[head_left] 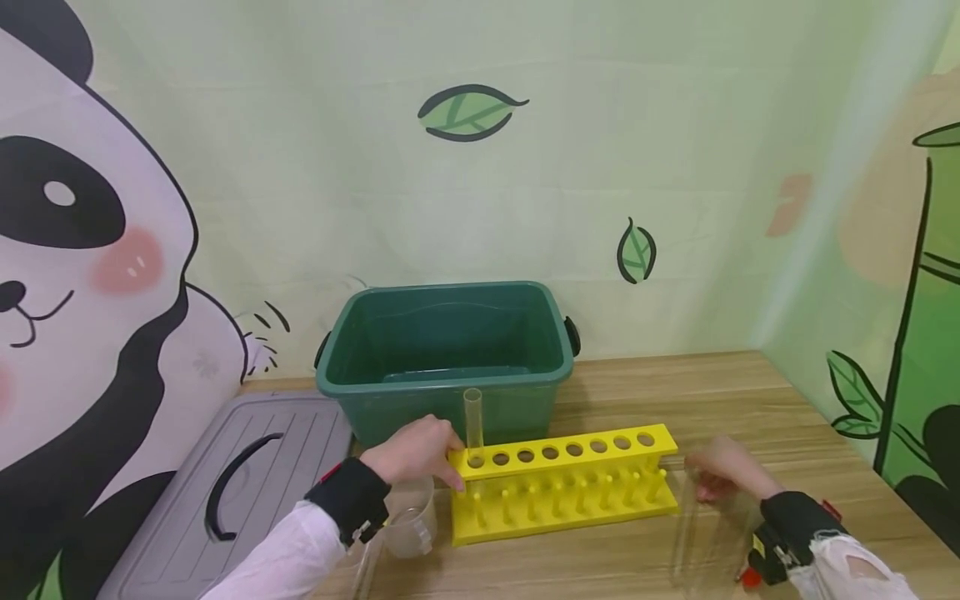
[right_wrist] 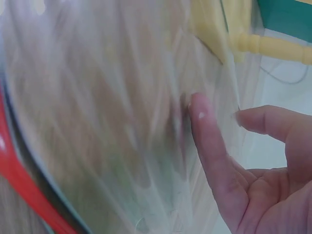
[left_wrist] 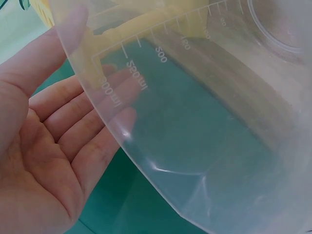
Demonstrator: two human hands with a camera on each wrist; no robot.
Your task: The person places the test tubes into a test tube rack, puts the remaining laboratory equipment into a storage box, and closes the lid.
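A yellow rack (head_left: 562, 450) with a row of round holes and pegs below stands on the table; a clear test tube (head_left: 473, 417) is upright in its leftmost hole. My left hand (head_left: 416, 454) grips the rack's left end between thumb and fingers, partly behind a clear beaker (left_wrist: 195, 122) in the left wrist view. At the rack's right end, my right hand (head_left: 727, 467) pinches a clear tube (head_left: 672, 462) that points left and is hard to make out. The right wrist view shows thumb and fingertip (right_wrist: 200, 107) close together beside blurred, transparent surfaces.
Behind the rack stands a green bin (head_left: 450, 387). A grey lid (head_left: 247, 492) with a black handle lies at the left. The beaker (head_left: 411, 525) stands by my left wrist, near clear rods. Under my right hand is a blurred transparent container (head_left: 701, 542), with a red object (head_left: 750, 577) beside it.
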